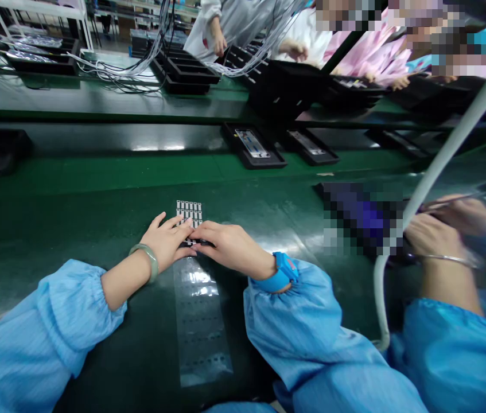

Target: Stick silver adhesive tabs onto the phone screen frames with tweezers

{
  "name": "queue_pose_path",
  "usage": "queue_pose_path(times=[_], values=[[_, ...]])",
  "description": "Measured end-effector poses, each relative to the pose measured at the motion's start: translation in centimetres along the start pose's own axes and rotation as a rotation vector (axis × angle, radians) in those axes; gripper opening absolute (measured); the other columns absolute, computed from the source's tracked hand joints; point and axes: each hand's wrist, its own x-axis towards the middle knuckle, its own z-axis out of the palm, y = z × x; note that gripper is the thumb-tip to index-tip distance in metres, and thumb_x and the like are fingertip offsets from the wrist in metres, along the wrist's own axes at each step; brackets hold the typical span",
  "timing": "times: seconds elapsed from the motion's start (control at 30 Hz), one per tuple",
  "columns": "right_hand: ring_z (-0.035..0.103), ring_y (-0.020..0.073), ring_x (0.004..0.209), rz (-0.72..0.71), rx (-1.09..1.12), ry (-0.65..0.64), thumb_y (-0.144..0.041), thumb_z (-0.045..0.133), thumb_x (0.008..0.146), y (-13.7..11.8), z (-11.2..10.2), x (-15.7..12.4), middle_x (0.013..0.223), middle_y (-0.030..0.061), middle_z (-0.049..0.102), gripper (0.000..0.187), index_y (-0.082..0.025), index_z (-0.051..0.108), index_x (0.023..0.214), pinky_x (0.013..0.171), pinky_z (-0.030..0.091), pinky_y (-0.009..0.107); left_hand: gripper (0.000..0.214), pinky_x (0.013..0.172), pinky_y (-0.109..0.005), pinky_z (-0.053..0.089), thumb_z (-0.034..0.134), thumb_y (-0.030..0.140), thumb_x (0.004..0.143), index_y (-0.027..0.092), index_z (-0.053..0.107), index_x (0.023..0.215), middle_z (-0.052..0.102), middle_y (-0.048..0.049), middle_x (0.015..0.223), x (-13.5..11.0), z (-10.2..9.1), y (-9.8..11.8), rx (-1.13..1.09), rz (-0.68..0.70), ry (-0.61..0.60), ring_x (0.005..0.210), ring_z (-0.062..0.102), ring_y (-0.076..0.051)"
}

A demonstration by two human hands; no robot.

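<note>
A clear strip of film point(203, 338) lies lengthwise on the green work surface, its far end carrying rows of small pale stickers point(189, 207). My left hand point(166, 244) rests over the left side of the stickers, its fingers spread and thumb reaching toward the right hand. From the right, my right hand point(229, 245) meets it at the sticker rows with thumb and fingers pinched together. Whatever is between those fingertips is too small and covered to make out. The near part of the film looks bare apart from faint rows of marks.
Black trays with phone-like parts point(252, 143) sit on the green conveyor point(139, 172) ahead. At right, a co-worker's hands point(440, 235) are beside a dark tray, behind a pale curved tube point(430, 189). Cables point(139, 71), stacked black trays point(286, 86) and other people are across the line.
</note>
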Motion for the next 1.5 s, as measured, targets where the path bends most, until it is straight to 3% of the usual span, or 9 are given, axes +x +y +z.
queue_pose_path(times=[0.37, 0.73, 0.93, 1.17, 1.37, 1.5], values=[[0.060, 0.0196, 0.092, -0.161, -0.112, 0.093, -0.023, 0.049, 0.088, 0.0, 0.5, -0.3, 0.099, 0.0082, 0.064, 0.023, -0.015, 0.061, 0.106, 0.074, 0.046, 0.029, 0.046, 0.108, -0.049, 0.017, 0.047, 0.050, 0.086, 0.024, 0.049, 0.124, 0.045, -0.0052, 0.136, 0.1, -0.5, -0.1, 0.000, 0.001, -0.010, 0.129, 0.034, -0.024], [0.058, 0.0180, 0.079, -0.244, -0.216, 0.124, -0.021, 0.048, 0.088, -0.3, 1.2, -0.1, 0.086, 0.0087, 0.062, 0.017, -0.012, 0.063, 0.089, 0.068, 0.044, 0.029, 0.050, 0.108, -0.051, 0.017, 0.050, 0.051, 0.083, 0.023, 0.049, 0.125, 0.042, -0.0056, 0.138, 0.0, -0.7, -0.3, -0.012, 0.052, -0.021, 0.130, 0.033, -0.025], [0.059, 0.0170, 0.079, -0.190, -0.172, 0.169, -0.019, 0.047, 0.088, 0.1, 1.6, -0.1, 0.087, 0.0072, 0.063, 0.018, -0.013, 0.064, 0.091, 0.066, 0.043, 0.027, 0.053, 0.108, -0.050, 0.016, 0.050, 0.054, 0.082, 0.023, 0.048, 0.125, 0.043, -0.0057, 0.138, 0.0, -0.5, -0.5, -0.030, 0.043, -0.008, 0.129, 0.033, -0.025], [0.060, 0.0149, 0.079, -0.049, -0.061, 0.136, -0.023, 0.048, 0.089, 0.5, 1.1, 0.2, 0.086, 0.0050, 0.065, 0.020, -0.017, 0.066, 0.093, 0.064, 0.042, 0.023, 0.059, 0.109, -0.049, 0.015, 0.051, 0.056, 0.080, 0.022, 0.044, 0.129, 0.043, -0.0072, 0.137, -0.1, -0.4, -0.5, -0.050, 0.032, 0.013, 0.130, 0.033, -0.024], [0.061, 0.0158, 0.084, -0.050, 0.024, 0.128, -0.036, 0.053, 0.087, 0.3, 0.8, 0.1, 0.093, 0.0052, 0.066, 0.025, -0.019, 0.065, 0.102, 0.069, 0.044, 0.024, 0.055, 0.108, -0.049, 0.016, 0.050, 0.055, 0.081, 0.023, 0.046, 0.126, 0.045, -0.0060, 0.136, -0.1, -0.4, -0.5, -0.057, 0.031, 0.020, 0.129, 0.035, -0.024], [0.061, 0.0159, 0.084, -0.043, -0.052, 0.123, -0.028, 0.051, 0.088, 0.3, 1.1, 0.2, 0.092, 0.0055, 0.066, 0.020, -0.019, 0.065, 0.099, 0.065, 0.042, 0.024, 0.060, 0.108, -0.049, 0.016, 0.052, 0.056, 0.080, 0.022, 0.045, 0.128, 0.045, -0.0070, 0.137, -0.1, -0.3, -0.5, -0.051, 0.028, 0.023, 0.129, 0.033, -0.025]])
